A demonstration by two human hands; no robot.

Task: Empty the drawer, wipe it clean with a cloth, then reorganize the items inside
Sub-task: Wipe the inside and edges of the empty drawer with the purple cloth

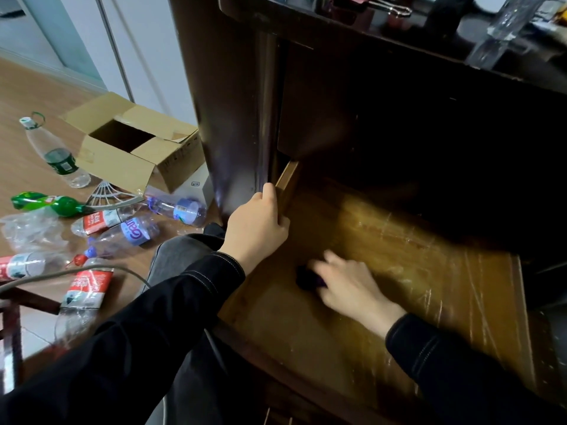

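Drawer point(414, 256): pulled out of a dark wooden cabinet point(233, 102), its pale wooden floor bare, with glossy streaks across the right half.
Cloth point(306, 279): a small, dark purple bunch lying on the drawer floor, toward the left front part.
Right hand point(346, 286): reaches into the drawer from the near right, on top of the cloth; the hand is blurred.
Right fingers point(333, 257): bent down over the cloth and holding it against the wood; the cloth shows only at the left edge of the hand, the rest being covered.
Left hand point(257, 228): at the drawer's left side wall, close to the cabinet front.
Left fingers: curled over the top edge of that wall and clamped on it; well apart from the cloth.
Sleeves: both arms wear black, with pale stitching at the cuffs.
Floor point(24, 96): wooden boards left of the cabinet.
Cardboard box point(135, 148): open, on the floor just beside the cabinet.
Plastic bottles point(138, 231): several lie scattered on the floor in front of the box, among them a green bottle point(52, 204).
Cabinet top: a clear glass vessel point(503, 29) and a binder clip point(392, 9).
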